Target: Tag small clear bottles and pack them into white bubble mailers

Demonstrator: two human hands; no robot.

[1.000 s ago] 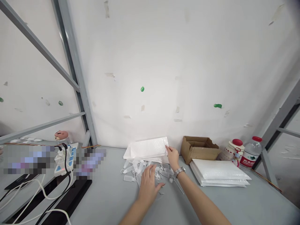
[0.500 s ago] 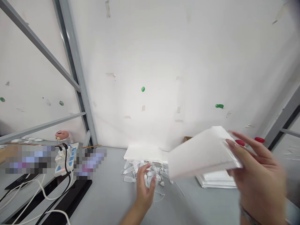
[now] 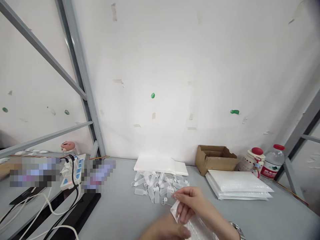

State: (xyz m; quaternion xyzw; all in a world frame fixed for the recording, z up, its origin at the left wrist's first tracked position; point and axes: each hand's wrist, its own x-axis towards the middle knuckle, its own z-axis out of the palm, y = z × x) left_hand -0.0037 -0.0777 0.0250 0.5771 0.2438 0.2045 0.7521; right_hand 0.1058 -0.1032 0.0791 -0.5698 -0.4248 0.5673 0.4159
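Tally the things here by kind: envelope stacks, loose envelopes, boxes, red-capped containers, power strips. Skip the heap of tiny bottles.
Envelope stacks: 2, at the back and at the right
Loose envelope, held by the right hand: 1
Cardboard box: 1
Red-capped containers: 2, a water bottle and a jar
Power strip: 1
Total: 7

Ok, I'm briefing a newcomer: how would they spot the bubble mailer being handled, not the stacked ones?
On the grey table, look at the near edge, just before the heap of small bottles. The bubble mailer there is the only one pinched in the right hand, not lying in a stack.
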